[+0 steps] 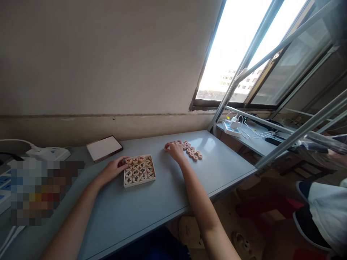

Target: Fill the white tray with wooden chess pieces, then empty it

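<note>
A shallow white box holds rows of round Chinese chess pieces, most with black characters and a few with red ones along the far row. My left hand grips the box's left edge, thumb and fingers at its far left corner. Over the table, just left of a loose cluster of red-marked Chinese chess pieces, is my right hand. Its fingers are curled together, and whatever they hold is too small to make out. Behind the box, the box lid lies by the wall.
Everything lies on a grey-blue table against the wall. Power strips and cables sit at the left, beside a blurred patch. A metal bed frame rises at the right end. Another person is at the far right.
</note>
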The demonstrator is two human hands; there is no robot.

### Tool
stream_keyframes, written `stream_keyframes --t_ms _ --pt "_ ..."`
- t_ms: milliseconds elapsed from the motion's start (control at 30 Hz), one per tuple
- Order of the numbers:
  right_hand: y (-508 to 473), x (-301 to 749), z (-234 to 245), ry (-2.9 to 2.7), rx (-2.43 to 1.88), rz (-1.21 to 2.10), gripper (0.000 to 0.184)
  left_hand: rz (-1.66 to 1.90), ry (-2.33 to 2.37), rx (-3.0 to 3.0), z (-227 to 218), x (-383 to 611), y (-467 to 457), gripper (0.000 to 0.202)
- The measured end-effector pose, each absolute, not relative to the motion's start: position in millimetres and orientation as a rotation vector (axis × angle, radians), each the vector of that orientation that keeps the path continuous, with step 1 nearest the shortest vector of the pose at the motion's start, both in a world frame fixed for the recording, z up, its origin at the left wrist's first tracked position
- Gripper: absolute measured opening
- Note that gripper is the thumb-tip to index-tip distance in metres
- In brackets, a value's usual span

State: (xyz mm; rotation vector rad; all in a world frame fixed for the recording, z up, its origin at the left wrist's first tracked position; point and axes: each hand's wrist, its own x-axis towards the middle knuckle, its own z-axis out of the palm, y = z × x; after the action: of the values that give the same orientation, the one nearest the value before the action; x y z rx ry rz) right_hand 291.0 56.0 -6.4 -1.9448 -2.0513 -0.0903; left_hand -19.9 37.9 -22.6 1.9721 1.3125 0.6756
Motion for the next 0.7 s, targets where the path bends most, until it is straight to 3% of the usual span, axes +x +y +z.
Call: stream_keyframes --t_ms 133,200,400,700 --pt "48.3 259.7 7.8 -2.206 -1.514 0.265 0.032 0.676 1.292 1.968 -23.8 -21.3 39.0 0.058" --pt "43.6 247.4 12.2 -2.261 -1.304 0.369 0.030 0.661 1.280 1.956 -24.7 -22.0 40.0 0.059" --pt "36.8 238.8 10.2 -2.367 -1.319 0.116 0.022 0.625 1.261 1.920 -24.9 -22.1 40.7 0.057" --pt "36.1 237.3 6.7 -2.405 -1.324 0.080 0.018 0.614 1.254 1.909 -24.8 -22.3 39.8 0.055"
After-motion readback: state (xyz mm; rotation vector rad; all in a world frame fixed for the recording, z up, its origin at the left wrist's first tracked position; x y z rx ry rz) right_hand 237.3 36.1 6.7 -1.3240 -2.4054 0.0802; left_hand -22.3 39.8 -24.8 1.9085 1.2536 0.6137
